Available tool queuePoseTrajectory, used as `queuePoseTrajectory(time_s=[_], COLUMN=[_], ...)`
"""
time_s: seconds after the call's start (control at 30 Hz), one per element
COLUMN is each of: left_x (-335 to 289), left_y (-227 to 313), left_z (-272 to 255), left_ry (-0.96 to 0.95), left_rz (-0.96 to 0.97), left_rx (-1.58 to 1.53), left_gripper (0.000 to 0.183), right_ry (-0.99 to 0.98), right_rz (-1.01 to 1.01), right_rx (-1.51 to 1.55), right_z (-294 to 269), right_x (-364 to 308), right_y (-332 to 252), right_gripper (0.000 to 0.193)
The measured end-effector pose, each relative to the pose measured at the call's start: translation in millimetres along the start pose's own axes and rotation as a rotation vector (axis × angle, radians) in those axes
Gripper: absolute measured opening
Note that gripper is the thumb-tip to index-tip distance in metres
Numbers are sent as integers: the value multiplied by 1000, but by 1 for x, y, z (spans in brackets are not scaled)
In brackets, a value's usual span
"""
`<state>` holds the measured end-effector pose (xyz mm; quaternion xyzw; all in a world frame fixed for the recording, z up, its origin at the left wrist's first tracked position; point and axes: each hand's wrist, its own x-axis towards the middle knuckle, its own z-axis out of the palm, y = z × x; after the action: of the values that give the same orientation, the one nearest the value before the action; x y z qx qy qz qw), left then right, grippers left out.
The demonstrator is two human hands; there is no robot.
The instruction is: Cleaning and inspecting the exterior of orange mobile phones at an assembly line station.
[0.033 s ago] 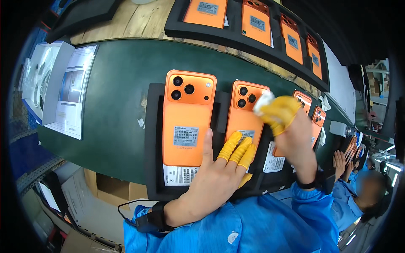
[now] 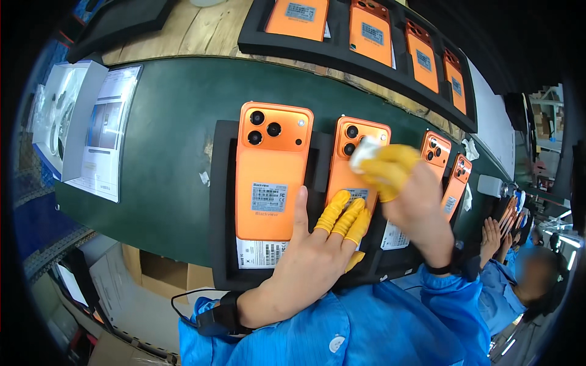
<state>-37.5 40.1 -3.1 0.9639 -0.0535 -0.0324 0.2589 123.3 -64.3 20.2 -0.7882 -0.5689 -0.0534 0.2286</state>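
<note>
Four-fingered contact comes from my left hand, its yellow finger cots lying flat on the lower back of an orange phone. The thumb is stretched out beside another orange phone to the left. In my right hand, also in yellow finger cots and smeared by motion, a crumpled white wipe is pinched over the middle phone, next to its camera lenses. Two more orange phones stand to the right, partly behind my right hand. All of them rest face down at a black foam tray.
Beyond the green mat, another black tray holds several orange phones. At the left are an open white box and a printed sheet. A co-worker in blue sits at the right. A cardboard box stands below the table edge.
My right hand has moved left with the white wipe, from the phone's right edge to beside its lenses. My left hand has stayed in place.
</note>
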Motion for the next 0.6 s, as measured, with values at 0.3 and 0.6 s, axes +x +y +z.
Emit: queuePoseTrajectory(time_s=[0.3,0.6], left_x=[2,3], left_y=[1,-1], left_z=[1,4], left_ry=[136,219], left_rz=[-6,-1], left_rx=[4,-59], left_gripper=[53,51], right_ry=[97,118], right_rz=[114,157], right_rx=[13,49], right_z=[-10,1], right_x=[47,60], right_y=[30,38], right_gripper=[21,20])
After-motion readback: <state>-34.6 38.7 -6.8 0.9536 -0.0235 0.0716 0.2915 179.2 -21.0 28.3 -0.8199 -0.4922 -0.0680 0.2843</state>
